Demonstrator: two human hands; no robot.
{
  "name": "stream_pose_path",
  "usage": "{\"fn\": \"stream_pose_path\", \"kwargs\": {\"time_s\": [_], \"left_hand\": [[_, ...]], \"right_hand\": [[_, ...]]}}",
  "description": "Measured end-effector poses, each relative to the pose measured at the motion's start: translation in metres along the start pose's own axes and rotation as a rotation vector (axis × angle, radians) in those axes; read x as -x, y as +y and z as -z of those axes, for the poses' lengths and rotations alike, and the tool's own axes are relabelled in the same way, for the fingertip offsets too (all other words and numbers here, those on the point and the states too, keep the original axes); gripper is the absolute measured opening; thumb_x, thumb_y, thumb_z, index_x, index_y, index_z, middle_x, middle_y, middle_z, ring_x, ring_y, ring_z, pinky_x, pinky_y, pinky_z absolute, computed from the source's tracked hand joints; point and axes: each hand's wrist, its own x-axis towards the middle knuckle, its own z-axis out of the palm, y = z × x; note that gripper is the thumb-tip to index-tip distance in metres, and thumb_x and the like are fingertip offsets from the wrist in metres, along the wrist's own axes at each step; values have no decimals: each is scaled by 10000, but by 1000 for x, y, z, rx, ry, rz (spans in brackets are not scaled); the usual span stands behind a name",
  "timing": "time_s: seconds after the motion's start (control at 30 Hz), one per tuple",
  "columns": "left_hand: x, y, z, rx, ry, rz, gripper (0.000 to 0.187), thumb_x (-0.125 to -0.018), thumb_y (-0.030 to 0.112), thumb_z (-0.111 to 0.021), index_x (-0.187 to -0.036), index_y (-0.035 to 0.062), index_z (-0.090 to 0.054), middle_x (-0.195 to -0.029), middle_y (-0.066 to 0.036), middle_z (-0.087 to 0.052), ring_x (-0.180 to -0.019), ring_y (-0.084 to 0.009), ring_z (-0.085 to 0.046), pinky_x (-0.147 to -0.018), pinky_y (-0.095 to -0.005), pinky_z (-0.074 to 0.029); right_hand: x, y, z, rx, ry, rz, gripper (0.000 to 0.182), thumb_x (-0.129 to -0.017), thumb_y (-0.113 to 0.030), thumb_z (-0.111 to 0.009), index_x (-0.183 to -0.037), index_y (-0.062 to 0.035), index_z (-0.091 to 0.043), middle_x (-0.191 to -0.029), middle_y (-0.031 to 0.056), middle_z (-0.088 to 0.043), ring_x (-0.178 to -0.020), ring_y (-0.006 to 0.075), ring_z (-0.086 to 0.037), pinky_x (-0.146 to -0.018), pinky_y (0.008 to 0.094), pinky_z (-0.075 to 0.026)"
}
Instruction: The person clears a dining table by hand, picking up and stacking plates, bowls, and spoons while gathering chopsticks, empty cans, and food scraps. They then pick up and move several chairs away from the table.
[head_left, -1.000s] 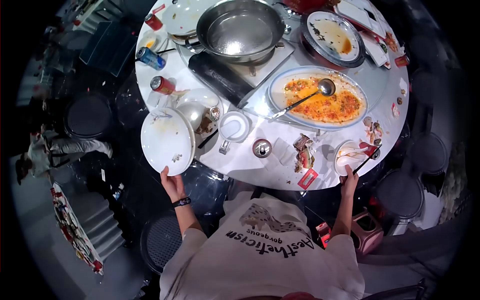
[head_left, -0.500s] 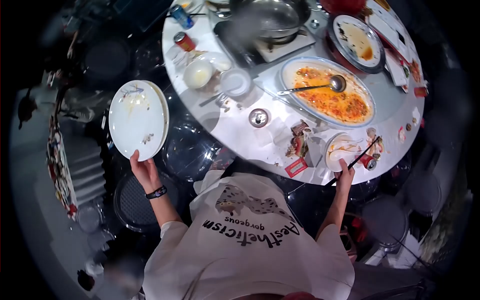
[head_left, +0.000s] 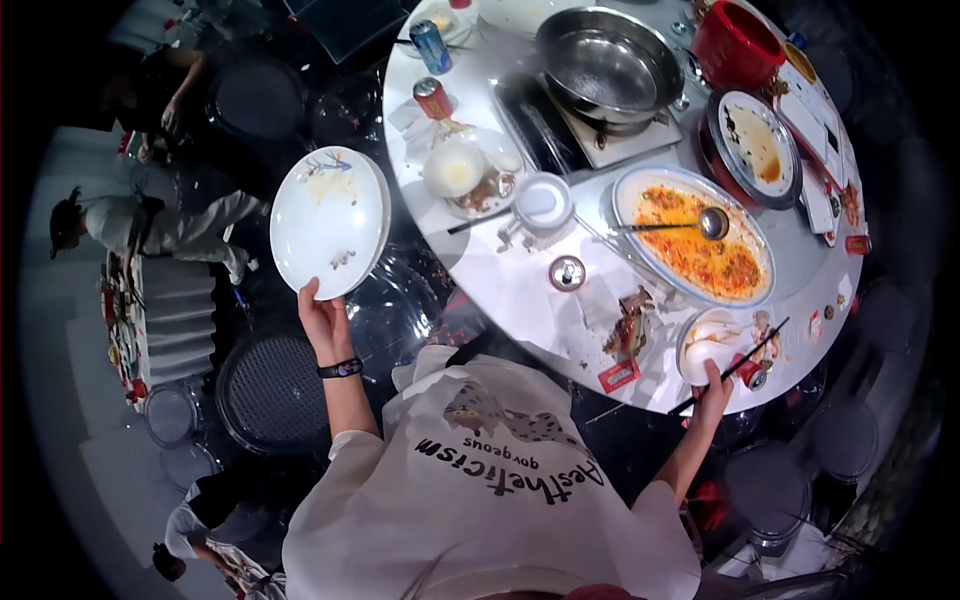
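Observation:
Out to the left of the table, my left hand (head_left: 325,322) pinches the lower rim of a stack of white oval plates (head_left: 325,230). The top plate has a blue painted design, yellowish stains and a few food scraps. My right hand (head_left: 712,388) is closed around dark chopsticks (head_left: 765,342) at the table's near edge. Its thumb lies at the rim of a small white plate (head_left: 697,340) with orange sauce streaks on it. Right beside this plate lies a red can (head_left: 752,374). A red packet (head_left: 619,375) and a heap of food scraps (head_left: 630,325) are left of it.
The round table (head_left: 480,265) carries a large oval dish (head_left: 690,282) with red oily leftovers and a ladle (head_left: 712,224), a metal pot (head_left: 610,65), bowls and cans. Black stools (head_left: 270,395) stand around. Several people, one in white (head_left: 150,222), are at the left.
The view has shifted, so the table and both hands appear lower and further right. Both hands keep their holds. People at the left now show more clearly.

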Motion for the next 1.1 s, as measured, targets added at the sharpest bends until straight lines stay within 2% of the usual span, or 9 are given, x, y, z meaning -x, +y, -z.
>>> {"fn": "stream_pose_path", "kwargs": {"time_s": [0.17,0.3,0.37,0.5,0.63,0.77,0.9,0.97,1.1], "left_hand": [[-91,7,-13,9,-28,23,420,-820,25,-531,-1219,-55,-430,-1193,-157,-533,-1097,-247,-538,-927,-349,-474],[-224,-1,-28,25,-101,62,434,-814,23,-535,-1226,-59,-426,-1202,-159,-530,-1101,-255,-536,-926,-366,-476],[-301,-11,-32,-21,-133,74,441,-813,25,-531,-1234,-52,-423,-1204,-156,-530,-1102,-263,-536,-920,-384,-479],[-454,-24,-74,-40,-261,201,451,-818,19,-523,-1251,-42,-413,-1227,-163,-519,-1125,-269,-521,-948,-369,-456],[-492,-36,-105,-42,-259,295,469,-815,12,-523,-1260,-62,-392,-1243,-183,-509,-1129,-281,-518,-963,-372,-449],[-502,-50,-115,-13,-242,378,440,-811,2,-529,-1232,-66,-421,-1217,-176,-528,-1094,-270,-540,-925,-339,-472],[-506,-44,-106,-44,-224,400,419,-813,14,-531,-1213,-68,-436,-1201,-171,-538,-1085,-260,-541,-924,-332,-464],[-495,-33,-102,-48,-197,376,415,-816,18,-526,-1212,-69,-435,-1201,-174,-536,-1099,-261,-532,-935,-344,-459],[-470,1,-93,-74,-148,285,455,-811,13,-532,-1239,-72,-404,-1226,-185,-514,-1126,-282,-513,-962,-378,-444]], "right_hand": [[19,-14,-25,15,52,46,157,-814,-118,-643,-934,-58,-562,-655,-22,-560,-407,43,-412,-352,200,-237],[51,-27,-81,64,397,127,248,-768,-166,-683,-943,-49,-552,-699,16,-579,-450,78,-467,-360,209,-282],[81,-38,-100,171,514,66,305,-746,-219,-694,-962,-53,-556,-717,19,-588,-454,81,-475,-364,202,-298],[143,-78,-230,68,817,69,317,-746,-218,-688,-968,-37,-551,-778,48,-600,-556,129,-548,-427,215,-392],[184,-64,-201,33,582,-32,468,-765,-110,-642,-1193,-21,-476,-1005,116,-588,-772,204,-623,-546,266,-503],[193,-83,-319,59,579,110,524,-789,-82,-627,-1260,1,-411,-1129,144,-550,-937,260,-599,-807,344,-507],[183,-45,-351,-74,548,-24,375,-771,-97,-681,-1062,36,-485,-1027,138,-585,-903,231,-601,-758,328,-503],[172,-26,-366,-4,438,-85,399,-768,-142,-693,-1068,26,-489,-984,112,-600,-836,208,-610,-675,301,-506],[143,-15,-405,55,224,-103,308,-779,-140,-682,-1010,0,-536,-768,51,-584,-562,113,-498,-465,234,-361]]}}
